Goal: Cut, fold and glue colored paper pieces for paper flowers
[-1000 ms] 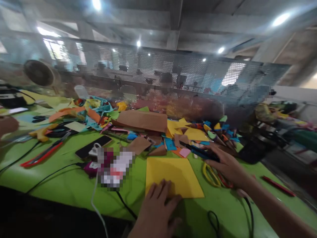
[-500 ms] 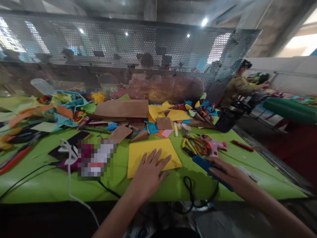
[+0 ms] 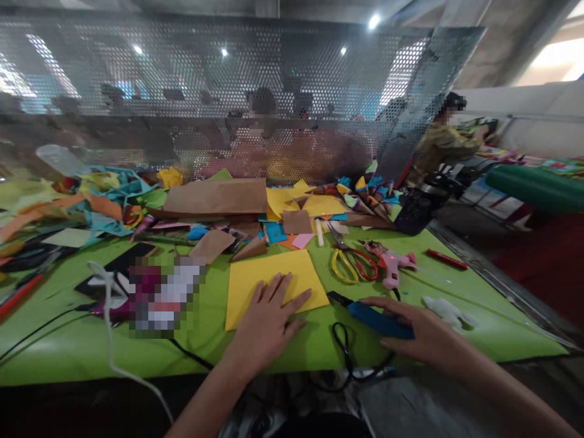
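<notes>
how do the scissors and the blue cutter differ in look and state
The scissors have one yellow and one red loop; the cutter has a blue body. The scissors lie untouched on the table; the cutter is in the right hand. Both are right of the yellow sheet.

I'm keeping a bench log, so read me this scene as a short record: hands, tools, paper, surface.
Left hand: fingers spread on yellow paper
Right hand: holding blue cutter near that paper's corner
Beyond cutter: scissors, pink glue gun
Right of glue gun: slim red item
Back: large brown paper
Surface: green tabletop
</notes>
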Tool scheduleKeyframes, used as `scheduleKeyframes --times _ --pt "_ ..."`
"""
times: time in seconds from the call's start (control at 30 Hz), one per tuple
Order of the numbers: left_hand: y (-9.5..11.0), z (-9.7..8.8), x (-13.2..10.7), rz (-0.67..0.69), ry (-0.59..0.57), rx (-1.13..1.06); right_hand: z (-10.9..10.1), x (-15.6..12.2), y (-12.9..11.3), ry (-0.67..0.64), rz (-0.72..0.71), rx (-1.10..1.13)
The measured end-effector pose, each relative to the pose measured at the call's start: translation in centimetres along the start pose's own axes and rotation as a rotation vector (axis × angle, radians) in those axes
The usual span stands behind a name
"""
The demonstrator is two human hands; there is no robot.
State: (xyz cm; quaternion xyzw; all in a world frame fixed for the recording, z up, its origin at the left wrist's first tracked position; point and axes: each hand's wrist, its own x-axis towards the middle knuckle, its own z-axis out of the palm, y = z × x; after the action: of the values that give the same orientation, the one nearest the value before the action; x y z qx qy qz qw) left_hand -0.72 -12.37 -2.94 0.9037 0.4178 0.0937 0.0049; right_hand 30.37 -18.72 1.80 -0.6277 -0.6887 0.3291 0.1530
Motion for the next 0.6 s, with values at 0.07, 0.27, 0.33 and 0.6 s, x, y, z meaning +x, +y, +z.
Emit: scheduleKeyframes --times 0.07,0.27,0.33,0.6 --pt "0.01 -0.05 -0.03 0.004 0.000 -0.001 0.15 -0.05 0.16 0.001 -0.003 0.013" --pt "0.21 -0.30 -0.02 -0.002 0.007 -0.018 -0.03 -0.38 0.18 0.007 -0.028 0.020" --pt "0.23 -0.33 0.01 0.000 0.005 -0.021 -0.16 -0.41 0.18 -0.003 -0.053 0.022" --pt "0.24 -0.49 -0.01 0.007 0.000 -0.034 -0.42 -0.27 0.20 -0.017 -0.078 -0.031"
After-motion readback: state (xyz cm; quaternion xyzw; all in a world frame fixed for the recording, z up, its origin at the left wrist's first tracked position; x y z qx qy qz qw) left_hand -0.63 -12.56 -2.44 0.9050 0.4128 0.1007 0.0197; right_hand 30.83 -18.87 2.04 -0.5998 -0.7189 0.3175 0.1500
